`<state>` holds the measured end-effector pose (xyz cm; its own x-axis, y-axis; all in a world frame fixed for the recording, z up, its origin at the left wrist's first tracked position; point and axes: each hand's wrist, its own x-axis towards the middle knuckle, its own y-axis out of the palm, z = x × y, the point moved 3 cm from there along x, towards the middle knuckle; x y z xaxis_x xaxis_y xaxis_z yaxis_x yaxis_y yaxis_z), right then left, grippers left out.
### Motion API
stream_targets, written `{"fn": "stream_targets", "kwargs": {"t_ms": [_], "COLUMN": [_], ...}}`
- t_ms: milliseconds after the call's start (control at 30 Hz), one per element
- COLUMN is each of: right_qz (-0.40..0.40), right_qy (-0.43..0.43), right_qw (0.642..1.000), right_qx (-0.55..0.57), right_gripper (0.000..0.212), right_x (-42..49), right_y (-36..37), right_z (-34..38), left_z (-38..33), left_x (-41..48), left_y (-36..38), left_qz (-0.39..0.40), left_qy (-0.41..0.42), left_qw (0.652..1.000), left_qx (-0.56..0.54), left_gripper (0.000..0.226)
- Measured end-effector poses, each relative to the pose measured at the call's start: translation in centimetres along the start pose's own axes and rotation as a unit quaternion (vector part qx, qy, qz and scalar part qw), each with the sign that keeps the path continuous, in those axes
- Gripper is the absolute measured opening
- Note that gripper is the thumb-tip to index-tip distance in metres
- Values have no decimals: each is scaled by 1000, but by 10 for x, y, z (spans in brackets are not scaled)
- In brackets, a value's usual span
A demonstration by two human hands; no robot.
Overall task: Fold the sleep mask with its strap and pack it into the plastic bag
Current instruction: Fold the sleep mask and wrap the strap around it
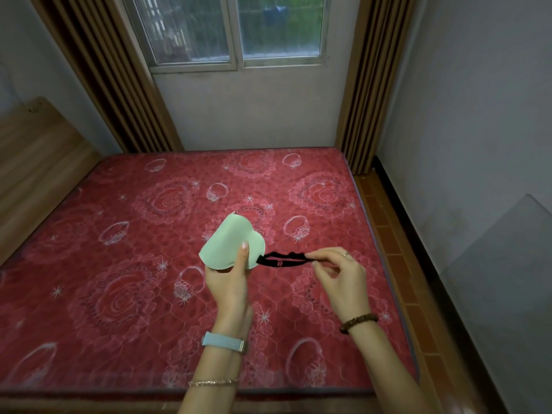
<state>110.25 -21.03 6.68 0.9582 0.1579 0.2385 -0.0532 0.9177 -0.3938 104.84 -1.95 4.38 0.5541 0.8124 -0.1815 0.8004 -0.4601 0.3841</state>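
Observation:
A pale green sleep mask [228, 242], folded over on itself, is held up above the red mattress [119, 234]. My left hand [230, 282] grips it from below, thumb pressed on its front. Its black strap [283, 259] stretches out to the right from the mask's edge. My right hand [340, 276] pinches the strap's far end between thumb and fingers and keeps it taut. No plastic bag shows in this view.
The mattress has a floral pattern and fills the middle of the view. A wooden headboard [33, 162] stands at the left. A window [236, 31] with brown curtains [101, 64] is behind the bed. A wall and dark skirting run along the right.

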Motion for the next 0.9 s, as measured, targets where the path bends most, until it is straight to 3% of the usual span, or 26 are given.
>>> {"fn": "stream_targets", "kwargs": {"t_ms": [167, 333, 533, 667, 767, 900], "right_qz": [99, 187, 292, 273, 226, 232], "right_qy": [-76, -65, -6, -20, -3, 88], "right_qw": [990, 977, 955, 957, 973, 966], "right_qx": [57, 76, -43, -92, -38, 66], "right_gripper": [24, 27, 19, 15, 2, 23], "right_x": [1, -4, -9, -8, -3, -1], "right_y": [-3, 4, 1, 2, 2, 6], "right_z": [3, 5, -2, 1, 4, 4], "left_z": [4, 10, 5, -2, -7, -12], "left_x": [11, 14, 20, 17, 12, 7], "left_y": [-5, -1, -4, -1, 5, 9], "left_qz": [1, -3, 2, 43, 96, 164], "left_qy": [-27, -24, -24, -4, 4, 9], "left_qw": [999, 999, 999, 999, 995, 986], "left_qx": [-18, -22, -36, -30, -10, 6], "left_gripper": [53, 50, 46, 53, 58, 66]}}
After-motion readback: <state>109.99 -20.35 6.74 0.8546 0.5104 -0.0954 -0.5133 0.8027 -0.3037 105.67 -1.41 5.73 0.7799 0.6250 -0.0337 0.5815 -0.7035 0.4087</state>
